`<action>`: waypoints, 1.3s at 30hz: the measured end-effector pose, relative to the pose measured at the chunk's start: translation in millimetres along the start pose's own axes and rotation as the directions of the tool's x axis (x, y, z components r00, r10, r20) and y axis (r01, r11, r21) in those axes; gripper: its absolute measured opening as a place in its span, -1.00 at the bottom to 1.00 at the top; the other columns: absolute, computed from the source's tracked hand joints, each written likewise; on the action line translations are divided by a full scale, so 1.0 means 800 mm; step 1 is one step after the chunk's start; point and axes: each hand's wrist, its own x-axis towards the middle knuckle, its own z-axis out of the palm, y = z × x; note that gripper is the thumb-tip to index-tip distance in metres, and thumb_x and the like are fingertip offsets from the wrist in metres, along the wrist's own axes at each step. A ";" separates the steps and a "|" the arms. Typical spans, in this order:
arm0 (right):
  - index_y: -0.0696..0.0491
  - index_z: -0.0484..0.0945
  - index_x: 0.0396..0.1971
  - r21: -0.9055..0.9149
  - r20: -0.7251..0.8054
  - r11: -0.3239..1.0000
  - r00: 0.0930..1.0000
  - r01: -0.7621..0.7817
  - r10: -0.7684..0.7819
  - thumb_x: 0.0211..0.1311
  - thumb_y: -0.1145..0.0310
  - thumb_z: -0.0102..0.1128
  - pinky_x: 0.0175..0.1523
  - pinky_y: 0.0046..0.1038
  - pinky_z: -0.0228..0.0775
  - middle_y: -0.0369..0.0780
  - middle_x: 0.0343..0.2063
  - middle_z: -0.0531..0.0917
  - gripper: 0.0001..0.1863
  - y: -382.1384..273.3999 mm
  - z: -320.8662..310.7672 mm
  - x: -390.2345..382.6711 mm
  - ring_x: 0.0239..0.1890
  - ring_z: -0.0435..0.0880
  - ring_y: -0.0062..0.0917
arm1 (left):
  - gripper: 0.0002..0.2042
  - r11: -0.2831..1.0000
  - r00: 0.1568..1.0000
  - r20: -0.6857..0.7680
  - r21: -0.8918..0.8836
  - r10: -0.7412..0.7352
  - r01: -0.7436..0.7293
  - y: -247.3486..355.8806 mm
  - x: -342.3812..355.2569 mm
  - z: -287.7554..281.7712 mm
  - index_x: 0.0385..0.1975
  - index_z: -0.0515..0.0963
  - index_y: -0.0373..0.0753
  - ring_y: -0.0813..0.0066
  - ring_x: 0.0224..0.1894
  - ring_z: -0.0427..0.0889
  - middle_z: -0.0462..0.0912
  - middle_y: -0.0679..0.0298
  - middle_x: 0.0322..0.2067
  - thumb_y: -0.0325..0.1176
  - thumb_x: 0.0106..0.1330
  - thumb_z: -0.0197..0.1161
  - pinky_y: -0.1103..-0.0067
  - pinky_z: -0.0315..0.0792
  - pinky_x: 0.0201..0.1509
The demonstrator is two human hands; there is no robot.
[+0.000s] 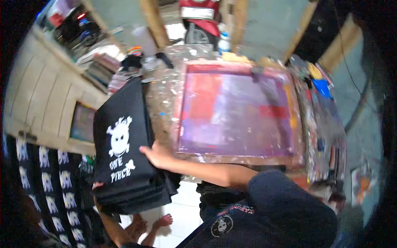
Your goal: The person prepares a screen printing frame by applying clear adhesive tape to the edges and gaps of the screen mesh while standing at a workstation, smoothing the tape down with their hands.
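A thick stack of black fabric pieces (124,101), the top one printed with a white cartoon skull and lettering, lies tilted at centre left. My left hand (99,188) holds its lower left edge, mostly hidden beneath. My right hand (155,156) rests on the top piece beside the print, fingers spread. To the right, a screen-printing frame (240,115) with purple and red mesh lies on a messy, film-covered worktable (163,95).
Black prints with pale figures (45,165) cover the lower left beside a wooden door (37,91). A bottle (224,43) and clutter (320,87) line the table. A red-and-black object (199,18) stands behind. My bare feet (163,221) show on white floor tiles.
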 end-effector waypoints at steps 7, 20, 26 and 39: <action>0.56 0.04 0.23 0.100 -0.072 0.993 0.995 -0.058 0.066 0.35 -0.30 -0.10 0.18 -0.01 0.41 0.41 -0.09 0.54 0.05 0.039 0.009 -0.037 0.04 0.58 0.23 | -0.44 0.932 0.968 0.229 -0.319 -0.103 0.174 -0.081 0.019 -0.016 -0.04 0.47 -0.35 0.32 0.09 0.44 0.53 0.16 -0.06 0.10 0.30 -0.01 0.39 0.11 0.39; 0.47 0.11 0.16 0.221 -0.013 0.966 0.990 -0.132 0.138 0.37 -0.40 -0.25 0.06 -0.07 0.48 0.37 -0.14 0.55 0.02 0.083 0.054 -0.087 -0.05 0.63 0.18 | -0.51 0.923 0.968 0.173 -0.309 -0.183 0.230 -0.085 0.038 -0.026 -0.19 0.55 -0.32 0.29 -0.01 0.50 0.57 0.21 -0.14 0.05 0.34 -0.06 0.37 0.23 0.31; 0.45 0.13 0.14 0.191 -0.099 0.982 0.995 -0.007 0.027 0.31 -0.38 -0.06 0.09 -0.10 0.43 0.31 -0.12 0.55 0.01 0.113 0.066 -0.076 -0.02 0.62 0.09 | -0.52 0.944 0.972 0.123 -0.242 -0.201 0.226 -0.047 0.060 0.000 -0.26 0.59 -0.31 0.27 -0.05 0.53 0.59 0.23 -0.17 0.02 0.35 -0.09 0.36 0.29 0.28; 0.36 0.23 0.17 0.268 -0.018 0.919 0.956 0.288 -0.294 0.27 0.08 0.32 0.24 -0.19 0.33 0.18 0.05 0.54 -0.25 0.111 0.062 -0.113 0.10 0.56 -0.02 | -0.56 0.975 0.797 0.580 -0.021 -0.167 0.220 -0.130 0.068 -0.075 -0.34 0.58 -0.27 0.30 -0.18 0.62 0.66 0.18 -0.29 0.06 0.22 0.10 0.46 0.42 0.01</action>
